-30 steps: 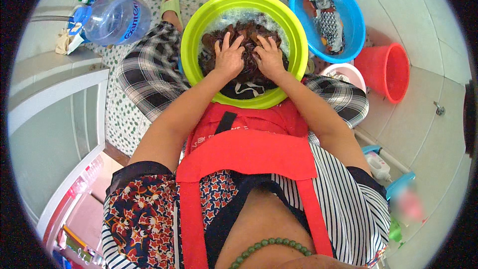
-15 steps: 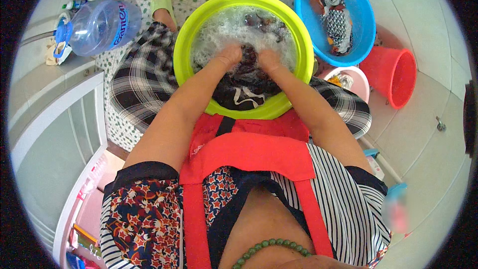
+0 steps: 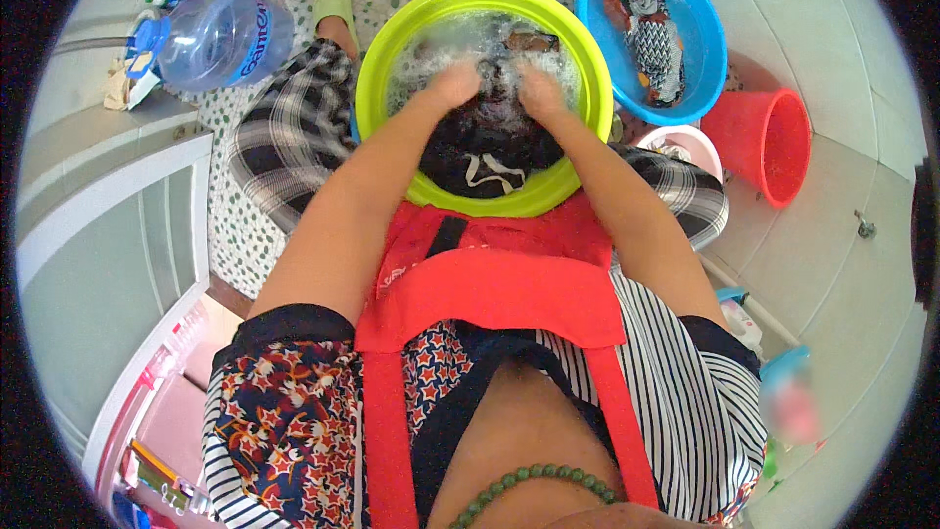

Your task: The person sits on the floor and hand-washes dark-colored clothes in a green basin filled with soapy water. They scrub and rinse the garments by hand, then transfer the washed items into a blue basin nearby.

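In front of me a lime-green basin (image 3: 370, 88) holds foamy water and a dark wet garment (image 3: 490, 132). A white drawstring (image 3: 480, 172) lies on the garment's near part. My left hand (image 3: 455, 85) is closed on the cloth at the left of the basin's middle, in the suds. Just across from it my right hand (image 3: 540, 94) also grips the garment, with a stretch of dark wet cloth between the two. Foam, splashing and motion partly hide the fingertips of both hands.
A blue basin (image 3: 720, 49) with wet patterned clothes stands at the far right. Near it are a red bucket (image 3: 788, 147) and a small pink basin (image 3: 700, 145). On the left lie a large clear water bottle (image 3: 220, 39) and a glass-panelled door (image 3: 117, 225). The floor (image 3: 240, 235) is green-speckled tile.
Both hands have moved slightly away from me in the basin, pulling at the dark cloth. More dark cloth shows above the foam between them. The whole view has shifted a little.
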A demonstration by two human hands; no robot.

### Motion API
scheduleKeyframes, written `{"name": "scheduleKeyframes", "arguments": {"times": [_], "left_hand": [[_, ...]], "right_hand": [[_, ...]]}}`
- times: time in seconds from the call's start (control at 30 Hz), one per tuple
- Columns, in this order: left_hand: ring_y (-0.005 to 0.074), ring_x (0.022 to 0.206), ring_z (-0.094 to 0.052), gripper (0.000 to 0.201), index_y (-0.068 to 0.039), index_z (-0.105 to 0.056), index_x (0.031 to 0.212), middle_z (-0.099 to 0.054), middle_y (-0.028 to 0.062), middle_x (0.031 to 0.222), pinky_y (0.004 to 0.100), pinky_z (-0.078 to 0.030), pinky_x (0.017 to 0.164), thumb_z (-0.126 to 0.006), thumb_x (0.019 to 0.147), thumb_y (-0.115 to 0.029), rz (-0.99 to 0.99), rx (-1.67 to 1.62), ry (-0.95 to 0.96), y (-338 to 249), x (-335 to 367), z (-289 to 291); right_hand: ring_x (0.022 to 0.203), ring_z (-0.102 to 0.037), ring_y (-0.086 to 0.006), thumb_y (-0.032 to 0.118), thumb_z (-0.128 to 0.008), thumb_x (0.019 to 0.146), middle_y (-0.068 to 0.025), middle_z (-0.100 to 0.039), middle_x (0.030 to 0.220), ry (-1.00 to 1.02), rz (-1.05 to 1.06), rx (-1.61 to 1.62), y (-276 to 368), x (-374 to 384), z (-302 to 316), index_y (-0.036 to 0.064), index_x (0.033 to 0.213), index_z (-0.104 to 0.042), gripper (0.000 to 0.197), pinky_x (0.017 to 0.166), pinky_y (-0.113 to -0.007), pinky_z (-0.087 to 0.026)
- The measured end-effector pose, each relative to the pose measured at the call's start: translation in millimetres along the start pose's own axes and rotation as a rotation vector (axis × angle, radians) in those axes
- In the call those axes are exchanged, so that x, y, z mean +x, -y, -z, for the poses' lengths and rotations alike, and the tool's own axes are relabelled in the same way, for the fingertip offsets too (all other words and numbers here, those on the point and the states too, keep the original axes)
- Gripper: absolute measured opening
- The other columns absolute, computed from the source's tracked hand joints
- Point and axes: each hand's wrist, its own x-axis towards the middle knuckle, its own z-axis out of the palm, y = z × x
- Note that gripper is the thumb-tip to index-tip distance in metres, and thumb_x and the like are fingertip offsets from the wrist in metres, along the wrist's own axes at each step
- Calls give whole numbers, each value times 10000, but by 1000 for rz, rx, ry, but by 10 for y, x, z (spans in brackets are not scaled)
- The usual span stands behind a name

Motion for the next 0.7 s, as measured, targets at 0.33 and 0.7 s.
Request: {"name": "scheduleKeyframes", "arguments": {"times": [0.33,0.7], "left_hand": [[289,989,-598,318,-61,-602,1143,-634,178,1001,367,-442,855,-519,842,-118,-50,-580,-542,-369,-1000,1355],[177,934,-568,390,-34,-498,1210,-571,87,1093,341,-481,836,-573,860,-190,-273,-1529,213,-1265,-1583,1104]], "right_hand": [[1040,-571,-356,151,-502,920,-192,-613,1090,-695,79,514,15,-665,849,49,1128,-580,244,905,-376,-435],[1122,-521,-343,282,-786,665,-214,-509,1234,-532,372,503,999,-904,1161,89,1121,-577,537,934,-386,-427]]}}
